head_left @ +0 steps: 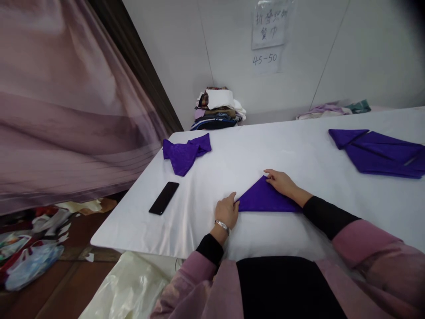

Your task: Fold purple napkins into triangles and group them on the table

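A purple cloth napkin lies folded into a triangle on the white table, its long edge towards me. My left hand, with a silver bracelet at the wrist, pinches the left corner of the napkin. At the upper point, the thumb and fingers of my right hand close on the cloth. My right forearm hides the napkin's right corner. Left of my hands, a black phone rests flat on the table.
Another folded purple cloth lies at the table's back left, and several purple cloths lie at the right. Against the wall sits a stack of clothes. A pink curtain hangs left of the white table.
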`<control>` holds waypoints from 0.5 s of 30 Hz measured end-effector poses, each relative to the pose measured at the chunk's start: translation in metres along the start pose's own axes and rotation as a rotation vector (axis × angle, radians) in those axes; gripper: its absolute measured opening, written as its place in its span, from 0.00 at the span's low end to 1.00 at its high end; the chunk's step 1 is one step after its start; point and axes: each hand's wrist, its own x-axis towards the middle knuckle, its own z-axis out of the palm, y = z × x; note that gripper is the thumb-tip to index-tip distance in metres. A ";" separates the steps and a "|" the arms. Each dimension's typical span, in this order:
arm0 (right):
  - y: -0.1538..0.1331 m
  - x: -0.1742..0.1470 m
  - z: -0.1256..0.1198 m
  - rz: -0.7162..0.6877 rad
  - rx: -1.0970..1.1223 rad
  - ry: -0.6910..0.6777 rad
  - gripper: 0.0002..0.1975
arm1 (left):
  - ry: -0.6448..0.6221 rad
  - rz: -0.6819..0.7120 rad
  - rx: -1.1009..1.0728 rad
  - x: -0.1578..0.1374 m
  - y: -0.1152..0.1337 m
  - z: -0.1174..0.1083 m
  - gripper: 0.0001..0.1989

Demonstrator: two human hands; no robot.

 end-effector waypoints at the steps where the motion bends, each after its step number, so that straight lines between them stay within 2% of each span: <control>1: 0.001 0.000 0.001 -0.001 -0.002 0.000 0.19 | 0.003 0.002 0.038 0.000 0.000 0.000 0.19; 6: 0.006 0.001 0.004 -0.025 -0.019 0.009 0.19 | 0.013 -0.008 0.139 -0.002 -0.006 0.002 0.18; 10: 0.009 0.003 0.006 -0.067 -0.046 0.013 0.19 | 0.022 0.004 0.150 -0.003 -0.002 -0.008 0.16; 12: 0.009 0.003 0.006 -0.078 -0.073 0.018 0.19 | 0.049 0.058 0.117 0.000 0.009 -0.014 0.15; 15: 0.008 0.004 0.005 -0.073 -0.070 0.008 0.21 | 0.058 0.228 0.029 0.010 0.034 -0.017 0.14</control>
